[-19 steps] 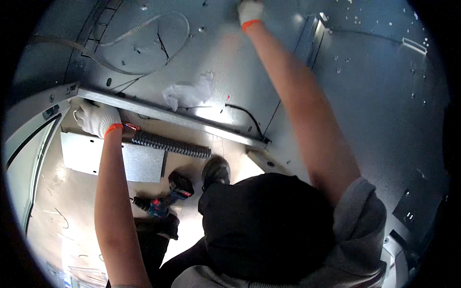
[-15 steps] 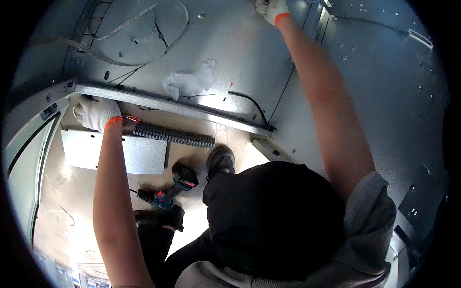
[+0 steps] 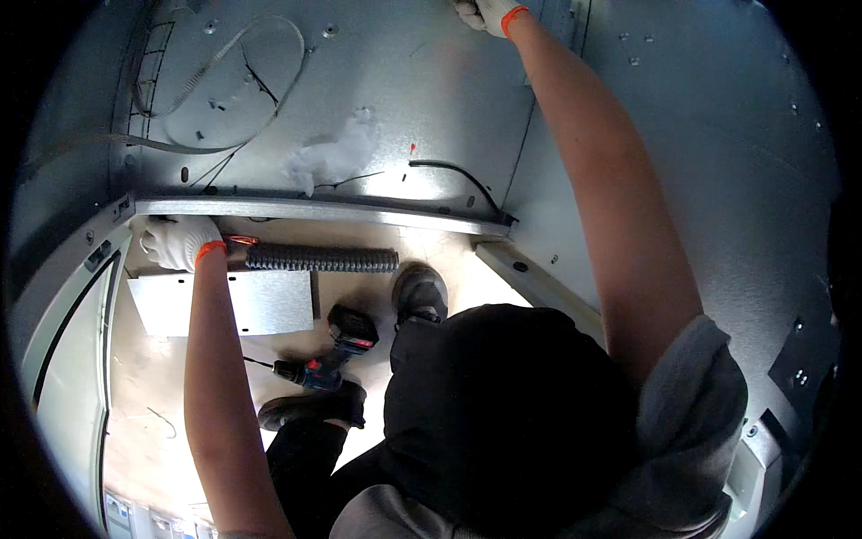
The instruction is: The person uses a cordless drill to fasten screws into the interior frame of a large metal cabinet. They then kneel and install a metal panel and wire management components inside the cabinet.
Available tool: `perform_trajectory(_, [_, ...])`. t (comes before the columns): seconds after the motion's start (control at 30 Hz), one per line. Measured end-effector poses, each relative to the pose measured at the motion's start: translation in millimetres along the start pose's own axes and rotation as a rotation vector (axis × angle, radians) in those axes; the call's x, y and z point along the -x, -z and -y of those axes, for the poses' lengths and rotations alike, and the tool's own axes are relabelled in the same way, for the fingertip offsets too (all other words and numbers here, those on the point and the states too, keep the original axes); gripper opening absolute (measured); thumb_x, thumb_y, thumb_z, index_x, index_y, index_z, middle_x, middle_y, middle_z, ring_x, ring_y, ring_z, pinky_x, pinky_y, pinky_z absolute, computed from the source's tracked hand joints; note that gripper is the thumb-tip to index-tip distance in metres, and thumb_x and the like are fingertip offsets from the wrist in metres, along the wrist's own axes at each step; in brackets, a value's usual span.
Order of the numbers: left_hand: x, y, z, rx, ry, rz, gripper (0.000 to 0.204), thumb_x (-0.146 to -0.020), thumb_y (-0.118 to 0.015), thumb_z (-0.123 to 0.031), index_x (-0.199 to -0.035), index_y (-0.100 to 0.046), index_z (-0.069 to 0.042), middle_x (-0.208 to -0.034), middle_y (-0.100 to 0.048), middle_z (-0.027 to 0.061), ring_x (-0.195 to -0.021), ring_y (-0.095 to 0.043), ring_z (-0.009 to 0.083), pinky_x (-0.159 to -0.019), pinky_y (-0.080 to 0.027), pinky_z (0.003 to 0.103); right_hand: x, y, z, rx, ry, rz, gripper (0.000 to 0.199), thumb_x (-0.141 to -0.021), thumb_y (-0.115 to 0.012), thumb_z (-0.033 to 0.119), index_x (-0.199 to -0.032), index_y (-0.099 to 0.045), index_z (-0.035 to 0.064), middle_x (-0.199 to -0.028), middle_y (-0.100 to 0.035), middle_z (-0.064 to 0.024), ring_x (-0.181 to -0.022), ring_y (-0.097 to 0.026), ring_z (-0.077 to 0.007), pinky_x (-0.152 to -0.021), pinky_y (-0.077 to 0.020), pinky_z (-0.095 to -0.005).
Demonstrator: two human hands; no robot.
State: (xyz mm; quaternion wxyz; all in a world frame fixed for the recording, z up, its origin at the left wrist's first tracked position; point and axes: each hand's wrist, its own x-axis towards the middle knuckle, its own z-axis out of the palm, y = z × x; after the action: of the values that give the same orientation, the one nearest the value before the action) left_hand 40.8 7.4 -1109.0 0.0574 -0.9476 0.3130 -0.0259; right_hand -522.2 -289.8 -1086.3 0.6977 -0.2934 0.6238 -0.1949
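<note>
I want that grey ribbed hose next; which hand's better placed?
Probably the white-gloved left hand: it's near the hose, while the white-gloved right hand is at the picture's top edge.

A cordless drill [image 3: 332,359] lies on the floor [image 3: 148,382], a crumpled white sheet [image 3: 337,154] near a looped grey strip [image 3: 199,149]

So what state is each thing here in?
Left hand: gloved, fingers partly hidden, grip unclear.
Right hand: gloved, cut off by the upper edge, grip unclear.
Drill: lying down, unheld.
Hose: lying nearly straight.
Plate: lying down, partly hidden.
White sheet: crumpled.
Black cable: bent.
Strap: looped.
</note>
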Motion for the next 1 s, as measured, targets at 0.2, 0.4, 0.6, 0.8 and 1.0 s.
perform_trajectory(0.2, [6.0,21.8,-20.4,0.041,-0.007,0.042,0.065,-0.101,-0.049,-0.054,-0.145,-0.051,-0.006,-0.146,-0.049,0.0163,-0.134,-0.047,0.0304,-0.114,-0.041,0.042,8.6,-0.6,0.4,-0.071,0.03,-0.002,0.047,-0.108,-0.04,0.05,-0.092,-0.059,0.0103,-0.073,-0.052,-0.0076,-0.06,-0.041,-0.0212,-0.055,-0.0288,-0.0367])
perform_trajectory(0.4, [9.9,26.0,-7.2,0.079,0.011,-0.014,0.059,-0.099,-0.057,-0.045,-0.142,-0.054,-0.006,-0.146,-0.05,0.0167,-0.137,-0.047,0.0309,-0.115,-0.042,0.04,-3.4,-9.0,-11.3,-0.088,0.093,-0.012,0.039,-0.106,-0.05,0.039,-0.137,-0.057,0.0164,-0.138,-0.054,-0.0087,-0.129,-0.04,-0.0241,-0.109,-0.0247,-0.0413])
perform_trajectory(0.6, [12.7,52.4,-23.9,0.173,0.084,0.12,0.06,-0.094,-0.064,-0.037,-0.144,-0.053,-0.008,-0.148,-0.049,0.0175,-0.139,-0.046,0.034,-0.116,-0.041,0.04,25.2,-14.6,4.7,0.297,0.056,-0.179,0.043,-0.108,-0.048,0.048,-0.116,-0.066,0.0098,-0.067,-0.05,0.0016,-0.052,-0.041,-0.0101,-0.047,-0.0324,-0.0309])
perform_trajectory(0.8, [12.5,41.6,-19.6,0.252,0.069,0.017,0.06,-0.09,-0.068,-0.038,-0.139,-0.056,-0.007,-0.145,-0.051,0.018,-0.138,-0.045,0.0359,-0.116,-0.04,0.044,40.8,-48.0,9.7,0.372,0.111,-0.271,0.051,-0.107,-0.044,0.056,-0.083,-0.062,0.0142,-0.053,-0.037,0.0063,-0.043,-0.027,-0.0096,-0.042,-0.019,-0.0316])
perform_trajectory(1.0, [16.6,51.2,-26.7,0.267,0.048,0.029,0.058,-0.092,-0.065,-0.039,-0.139,-0.056,-0.006,-0.145,-0.051,0.0182,-0.136,-0.045,0.0364,-0.114,-0.04,0.044,41.4,-52.7,12.2,0.371,0.106,-0.349,0.049,-0.107,-0.046,0.053,-0.082,-0.061,0.0132,-0.055,-0.041,0.0043,-0.042,-0.032,-0.0108,-0.042,-0.0216,-0.0323])
